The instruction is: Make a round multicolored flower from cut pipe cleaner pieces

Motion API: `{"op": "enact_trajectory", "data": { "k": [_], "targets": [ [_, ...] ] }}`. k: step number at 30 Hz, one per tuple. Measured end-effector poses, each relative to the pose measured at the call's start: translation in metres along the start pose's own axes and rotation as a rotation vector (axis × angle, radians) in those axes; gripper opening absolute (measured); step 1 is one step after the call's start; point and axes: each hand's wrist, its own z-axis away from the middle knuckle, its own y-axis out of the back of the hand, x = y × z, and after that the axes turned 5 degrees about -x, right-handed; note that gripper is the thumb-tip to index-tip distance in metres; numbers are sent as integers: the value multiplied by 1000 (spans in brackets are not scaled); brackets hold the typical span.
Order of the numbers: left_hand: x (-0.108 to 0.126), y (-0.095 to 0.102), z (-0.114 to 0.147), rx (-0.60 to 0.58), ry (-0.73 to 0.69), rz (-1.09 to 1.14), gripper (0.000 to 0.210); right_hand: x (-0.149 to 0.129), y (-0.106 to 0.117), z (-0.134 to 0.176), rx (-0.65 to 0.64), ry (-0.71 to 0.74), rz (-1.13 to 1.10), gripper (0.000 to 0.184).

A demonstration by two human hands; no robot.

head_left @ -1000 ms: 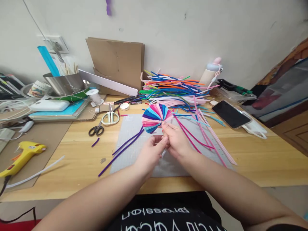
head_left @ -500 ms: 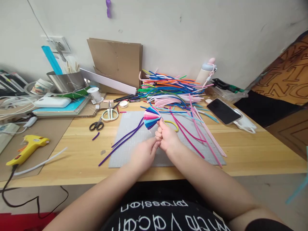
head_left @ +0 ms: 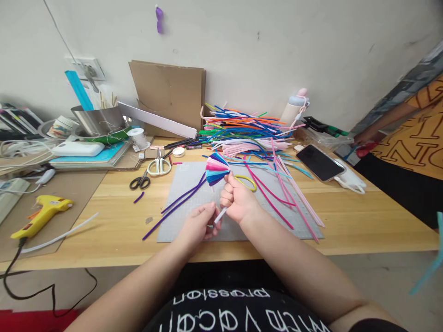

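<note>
My right hand point(head_left: 238, 199) is closed around the gathered base of a pipe cleaner bundle point(head_left: 216, 169). Its fuzzy stems fan out to the upper left in blue, pink, white and purple. A pale stick-like end point(head_left: 220, 216) pokes out below that fist, towards my left hand point(head_left: 200, 221). The left hand's fingers are curled with the thumb against them; a small light-blue bit shows between them, too small to name. Under both hands lies a grey cutting mat point(head_left: 187, 216). Purple pipe cleaners point(head_left: 180, 203) rest left of the hands, pink pipe cleaners point(head_left: 273, 198) to the right.
A heap of coloured pipe cleaners point(head_left: 245, 129) lies at the back. Two pairs of scissors, white-handled point(head_left: 159, 166) and black-handled point(head_left: 140, 181), sit left of the mat. A yellow glue gun point(head_left: 43, 214) is far left, a phone point(head_left: 321, 162) right. Another person point(head_left: 411, 138) stands at the right.
My left hand has drawn down and left, away from my right fist, exposing the pale end. The right hand keeps holding the bundle. At the right, the other person has shifted and an arm shows.
</note>
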Motion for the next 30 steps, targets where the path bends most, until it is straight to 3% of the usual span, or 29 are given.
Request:
{"op": "enact_trajectory", "data": {
  "k": [3, 7, 12, 16, 20, 24, 28, 30],
  "targets": [
    [2, -4, -7, -33, 48, 78, 34, 5, 1, -2, 1, 48, 24, 29],
    [1, -11, -12, 77, 22, 126, 36, 12, 2, -4, 16, 152, 36, 29],
    [-3, -17, -16, 93, 52, 276, 36, 18, 3, -6, 28, 190, 42, 28],
    [-4, -16, -17, 86, 94, 190, 37, 21, 5, -6, 38, 167, 31, 28],
    [-4, -10, -17, -9, 109, 74, 39, 21, 5, -4, 9, 151, -8, 27],
    [-4, -3, -17, -55, -13, -3, 45, 21, 3, -4, 6, 142, -35, 29],
    [-2, 0, -16, -57, -114, -64, 37, 21, 2, -5, 13, 112, -57, 29],
    [0, 0, -14, 0, -187, -123, 32, 22, 2, -6, 15, 104, -75, 28]
  ]
}}
